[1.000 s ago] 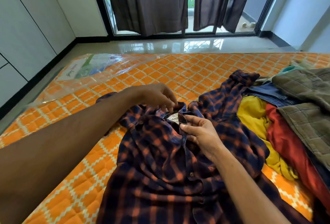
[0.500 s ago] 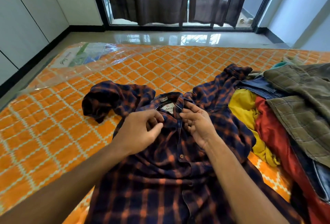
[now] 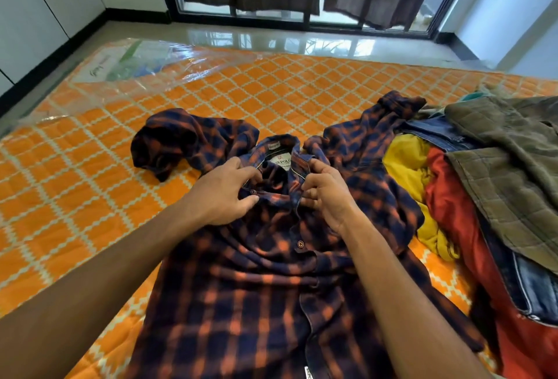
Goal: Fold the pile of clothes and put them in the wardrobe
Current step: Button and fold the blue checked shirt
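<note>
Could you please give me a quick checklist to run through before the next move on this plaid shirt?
1. Shirt lies front up on the mattress: ok.
2. Left hand and right hand grip the placket below the collar: ok.
3. Top button fastened: not ok.
4. Sleeves flat: not ok, left sleeve is bunched.
5. Shirt apart from the pile: not ok, they overlap.
6. Lower buttons done: cannot tell.
</note>
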